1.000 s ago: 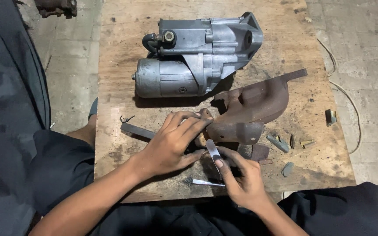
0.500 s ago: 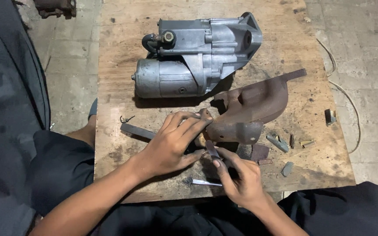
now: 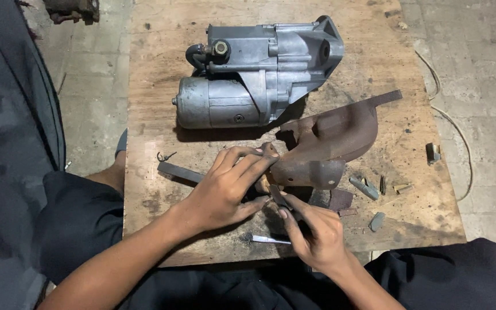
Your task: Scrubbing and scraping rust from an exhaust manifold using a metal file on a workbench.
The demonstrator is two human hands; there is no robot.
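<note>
Right hand point(image 3: 317, 238) has slid its thin grey blade point(image 3: 276, 196) lower since 1 s ago — still pinched. One grey starter motor point(image 3: 259, 72) at back of wooden board point(image 3: 420, 212), one rusty bracket point(image 3: 331, 143) mid-board; left hand point(image 3: 228, 186), fingers together, presses bracket's end. Approx. four small metal bits point(image 3: 368, 186) at right.

Grey starter motor point(image 3: 259, 72), rust-brown bracket point(image 3: 331, 143), tan stained board point(image 3: 156, 86)

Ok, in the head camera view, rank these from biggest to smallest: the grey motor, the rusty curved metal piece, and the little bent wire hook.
1. Grey motor, the largest.
2. Rusty curved metal piece, clearly smaller, though the left hand hides its near end.
3. Bent wire hook, by far the smallest.
</note>
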